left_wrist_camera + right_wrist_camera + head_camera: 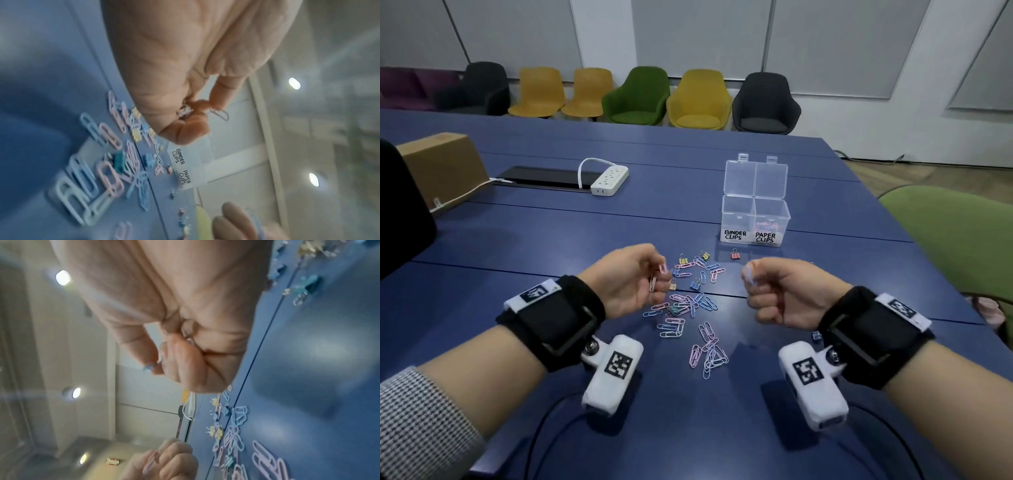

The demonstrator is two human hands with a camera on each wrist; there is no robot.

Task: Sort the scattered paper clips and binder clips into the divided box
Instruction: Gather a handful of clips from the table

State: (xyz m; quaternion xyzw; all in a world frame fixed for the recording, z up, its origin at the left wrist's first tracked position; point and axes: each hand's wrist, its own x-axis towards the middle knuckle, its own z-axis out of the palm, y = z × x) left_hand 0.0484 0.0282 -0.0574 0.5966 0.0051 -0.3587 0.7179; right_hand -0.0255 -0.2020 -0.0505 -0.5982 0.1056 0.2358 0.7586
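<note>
Pastel paper clips (690,305) and several small binder clips (695,283) lie scattered on the blue table between my hands. My left hand (659,274) is curled above the pile's left side and pinches a pink paper clip (663,268), with more clips (221,113) hanging from its fingers. My right hand (751,279) is raised to the right of the pile, its fingers curled round a pale blue paper clip (149,367). The clear divided box (755,219) stands beyond, lids up; the PAPER CLIPS side holds several clips, and the BINDER CLIPS side looks empty.
A red binder clip (735,255) lies just before the box. A blue binder clip (815,335) sits by my right wrist. A white power strip (608,180) and a cardboard box (443,168) stand at the far left. A green chair (955,240) borders the right edge.
</note>
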